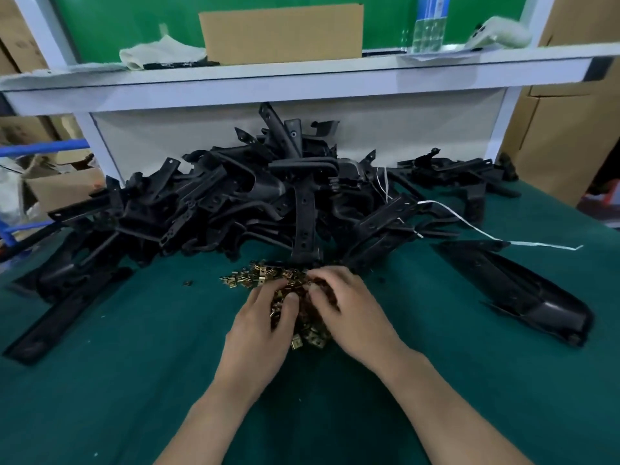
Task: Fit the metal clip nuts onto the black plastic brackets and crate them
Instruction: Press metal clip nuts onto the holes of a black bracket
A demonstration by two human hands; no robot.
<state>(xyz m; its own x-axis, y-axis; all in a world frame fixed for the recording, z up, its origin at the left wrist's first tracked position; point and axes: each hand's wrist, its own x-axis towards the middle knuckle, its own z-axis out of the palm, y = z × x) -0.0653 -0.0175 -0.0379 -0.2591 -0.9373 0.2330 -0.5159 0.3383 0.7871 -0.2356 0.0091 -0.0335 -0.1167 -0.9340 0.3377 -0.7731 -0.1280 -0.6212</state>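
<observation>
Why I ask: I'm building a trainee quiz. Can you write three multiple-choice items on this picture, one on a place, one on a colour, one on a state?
1. Where do the clip nuts lie?
A) on the shelf
B) on the table cover, before the brackets
C) in a box

2. What colour is the table cover?
A) red
B) white
C) dark green

3. What do the hands hold?
A) clip nuts
B) a bracket
C) nothing

Key: 1 B, the heap sits just in front of the black pile; 2 C, green cloth all round; 3 A, left hand and right hand both curl into the heap.
</observation>
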